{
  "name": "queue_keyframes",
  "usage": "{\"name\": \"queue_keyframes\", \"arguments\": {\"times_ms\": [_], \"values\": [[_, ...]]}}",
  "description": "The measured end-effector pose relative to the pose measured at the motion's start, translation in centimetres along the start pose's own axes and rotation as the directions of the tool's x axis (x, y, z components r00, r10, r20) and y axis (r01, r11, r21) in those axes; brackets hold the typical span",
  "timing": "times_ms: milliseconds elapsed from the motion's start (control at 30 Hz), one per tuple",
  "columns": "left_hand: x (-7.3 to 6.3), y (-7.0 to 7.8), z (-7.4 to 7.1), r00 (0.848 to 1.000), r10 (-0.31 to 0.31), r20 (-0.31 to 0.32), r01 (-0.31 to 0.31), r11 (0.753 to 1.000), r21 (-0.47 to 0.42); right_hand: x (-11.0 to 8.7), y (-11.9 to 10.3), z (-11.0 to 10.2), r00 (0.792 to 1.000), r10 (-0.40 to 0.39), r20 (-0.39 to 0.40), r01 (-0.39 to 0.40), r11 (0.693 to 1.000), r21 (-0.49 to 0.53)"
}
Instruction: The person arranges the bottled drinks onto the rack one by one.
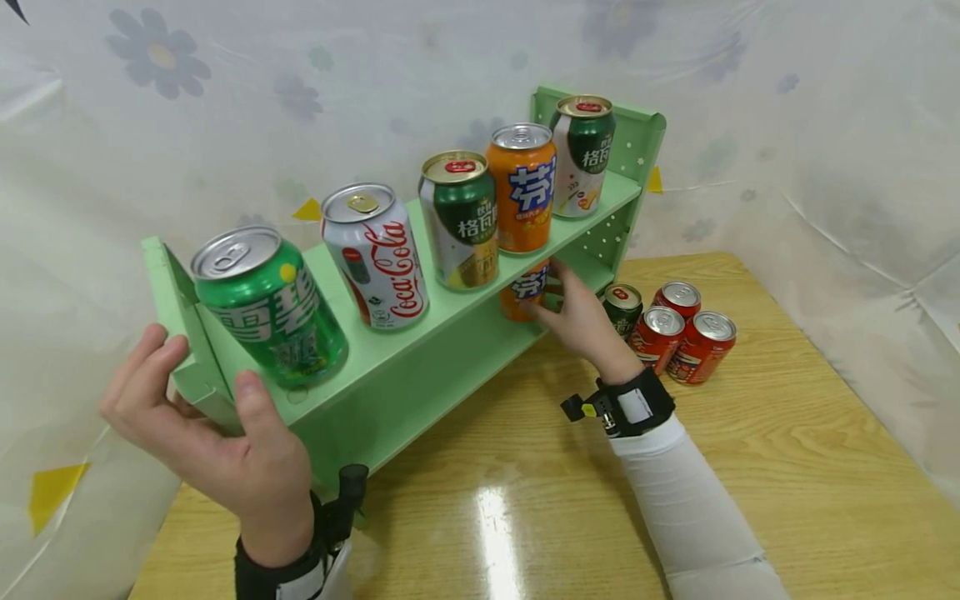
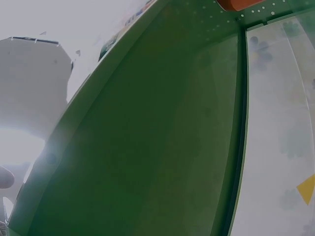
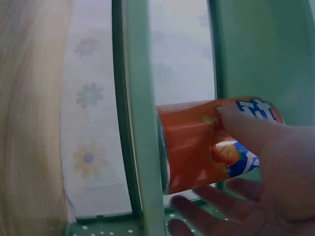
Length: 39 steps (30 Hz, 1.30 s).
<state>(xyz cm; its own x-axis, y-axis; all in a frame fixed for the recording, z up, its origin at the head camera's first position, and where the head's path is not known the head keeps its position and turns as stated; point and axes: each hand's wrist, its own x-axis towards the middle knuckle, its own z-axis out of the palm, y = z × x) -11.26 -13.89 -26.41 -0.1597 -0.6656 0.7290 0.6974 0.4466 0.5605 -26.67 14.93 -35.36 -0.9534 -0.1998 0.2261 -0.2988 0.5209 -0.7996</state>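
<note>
A green two-tier shelf rack (image 1: 390, 364) crosses the head view at a slant. My left hand (image 1: 225, 454) grips its near left end, thumb at the front edge and fingers round the side panel. On the lower tier, my right hand (image 1: 581, 321) holds an orange soda can (image 1: 527, 289). The right wrist view shows the thumb across the orange can's label and the other fingers behind it. Along the top tier stand a green Sprite can (image 1: 273, 312), a white Coca-Cola can (image 1: 378, 262), two green-and-white cans (image 1: 461, 225) and another orange can (image 1: 522, 196).
Several cans, red ones (image 1: 701, 350) and a dark green one (image 1: 621, 307), stand grouped on the wooden table (image 1: 787, 467) right of the rack. A flower-patterned sheet (image 1: 247, 125) hangs behind the rack. Perforated end panels close the rack's far end.
</note>
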Motion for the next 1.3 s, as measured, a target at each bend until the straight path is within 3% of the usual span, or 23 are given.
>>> {"name": "queue_keyframes", "arguments": {"times_ms": [600, 1300], "values": [[0.0, -0.1, -0.1, 1.000, 0.009, 0.008, -0.009, 1.000, 0.024, -0.2, -0.3, 1.0, 0.999, -0.047, -0.009, 0.047, 0.999, 0.011], [-0.1, 0.1, 0.0, 1.000, 0.005, 0.001, -0.005, 1.000, 0.008, -1.6, -2.7, 4.5, 0.985, -0.174, 0.000, 0.174, 0.985, -0.018]]}}
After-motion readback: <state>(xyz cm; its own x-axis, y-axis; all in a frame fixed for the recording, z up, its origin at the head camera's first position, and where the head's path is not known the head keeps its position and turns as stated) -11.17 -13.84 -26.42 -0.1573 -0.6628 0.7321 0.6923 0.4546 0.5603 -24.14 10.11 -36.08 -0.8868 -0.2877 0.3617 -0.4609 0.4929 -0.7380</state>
